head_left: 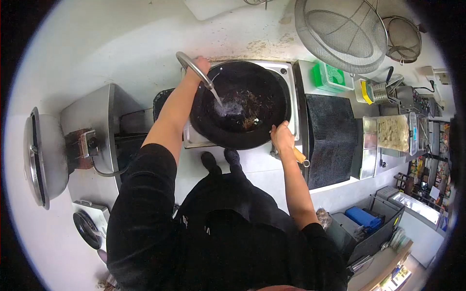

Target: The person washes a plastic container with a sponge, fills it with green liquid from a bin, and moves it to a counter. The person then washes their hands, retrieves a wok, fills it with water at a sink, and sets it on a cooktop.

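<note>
A large black wok (238, 133) rests over a white-rimmed sink (292, 92). Water streams from the curved metal tap (187, 60) into it, foaming over dark burnt-looking bits on the bottom. My left hand (200, 67) is curled at the tap beside the wok's far left rim; the spout and wrist partly hide its fingers. At the near right rim, my right hand (283, 137) grips the wok, fingers over the edge. A wooden handle (299, 155) with a metal ring pokes out beneath my right wrist.
Right of the sink lies a black ridged mat (331, 140). A green tub (330, 77) and yellow sponge (366, 92) sit behind it. Large mesh strainers (340, 36) hang on the wall. To the left stands a steel unit (92, 116) beside a big lidded pot (48, 155).
</note>
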A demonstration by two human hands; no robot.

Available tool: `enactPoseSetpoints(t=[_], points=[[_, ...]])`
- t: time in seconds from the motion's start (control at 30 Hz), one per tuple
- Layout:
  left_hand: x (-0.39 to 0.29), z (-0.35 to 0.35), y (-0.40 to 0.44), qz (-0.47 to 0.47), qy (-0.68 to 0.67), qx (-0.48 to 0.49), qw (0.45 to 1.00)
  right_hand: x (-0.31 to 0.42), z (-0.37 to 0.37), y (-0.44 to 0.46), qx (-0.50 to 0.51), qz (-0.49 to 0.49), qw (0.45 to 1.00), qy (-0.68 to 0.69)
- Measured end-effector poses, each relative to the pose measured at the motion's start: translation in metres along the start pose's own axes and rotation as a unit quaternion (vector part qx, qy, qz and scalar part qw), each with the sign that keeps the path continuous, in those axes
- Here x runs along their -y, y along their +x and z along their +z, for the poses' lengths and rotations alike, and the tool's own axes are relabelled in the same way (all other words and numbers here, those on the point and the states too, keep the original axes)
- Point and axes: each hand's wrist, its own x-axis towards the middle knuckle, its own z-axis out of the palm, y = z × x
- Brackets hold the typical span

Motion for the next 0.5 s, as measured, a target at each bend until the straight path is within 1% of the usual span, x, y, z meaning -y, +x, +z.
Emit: enactPoseSetpoints(t=[0.07,0.13,0.23,0.27,0.33,0.37,0.5], points=[[-0.001,0.0,0.002,-0.006,0.001,0.01,1.0,-0.001,-0.001,0.001,0.009,-0.002,1.0,-0.004],[0.003,0.004,0.003,0.039,0.027,-0.003,0.999,0.0,-0.003,0.002,0.018,0.006,1.0,-0.008],[0.002,0.011,0.006,0.008,0.044,-0.013,0.999,0.0,-0.002,0.004,0.019,0.014,1.0,-0.009],[0.004,0.018,0.006,0.01,0.043,-0.004,0.999,-0.001,0.0,0.003,0.028,0.017,0.999,-0.009],[0.008,0.025,0.012,0.025,0.045,-0.023,0.998,-0.002,0.0,0.006,0.029,0.016,0.999,0.009],[0.007,0.029,0.012,0.013,0.056,-0.031,0.998,-0.002,0.0,0.006,0.026,0.015,0.999,0.01],[0.004,0.031,0.012,0.014,0.075,-0.052,0.996,-0.001,-0.002,0.007,0.03,0.023,0.999,0.004]])
